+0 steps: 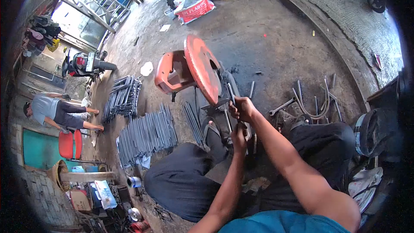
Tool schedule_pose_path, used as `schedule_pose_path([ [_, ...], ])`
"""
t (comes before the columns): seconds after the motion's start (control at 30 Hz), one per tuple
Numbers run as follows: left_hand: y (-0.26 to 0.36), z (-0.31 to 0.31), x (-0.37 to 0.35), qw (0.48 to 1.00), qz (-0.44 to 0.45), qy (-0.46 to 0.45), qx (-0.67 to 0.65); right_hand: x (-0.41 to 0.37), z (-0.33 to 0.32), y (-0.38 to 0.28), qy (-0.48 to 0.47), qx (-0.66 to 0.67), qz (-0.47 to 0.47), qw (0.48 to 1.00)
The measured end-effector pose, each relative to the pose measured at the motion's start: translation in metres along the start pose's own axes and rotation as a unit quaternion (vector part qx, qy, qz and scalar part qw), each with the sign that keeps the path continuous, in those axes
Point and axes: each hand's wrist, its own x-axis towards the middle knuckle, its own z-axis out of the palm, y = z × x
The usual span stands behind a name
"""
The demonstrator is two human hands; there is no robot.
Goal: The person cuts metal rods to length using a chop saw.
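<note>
An orange cut-off saw point(202, 71), with a round blade guard and a handle, stands on the floor in front of me. My right hand point(242, 109) is closed round a short metal tube point(231, 91), whose end sticks up beside the saw's lower edge. Just below it, my left hand point(238, 137) is also closed, apparently on the lower part of the same tube. My fingers hide much of the tube. The saw's base and clamp are partly covered by my hands.
Stacked metal tubes point(147, 136) lie left of my knee, with a pile of frames point(122, 97) behind. A wrench point(282, 106) and bent tubes point(319, 111) lie right. Farther off are a red-white bag point(195, 9), a motorcycle point(88, 64) and another person point(47, 110).
</note>
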Motion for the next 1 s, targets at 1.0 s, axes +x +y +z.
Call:
schedule_pose_path([
  [1.0,0.17,0.027,-0.076,0.904,0.365,-0.065,0.213,-0.131,0.165,-0.072,-0.338,0.02,-0.223,0.914],
])
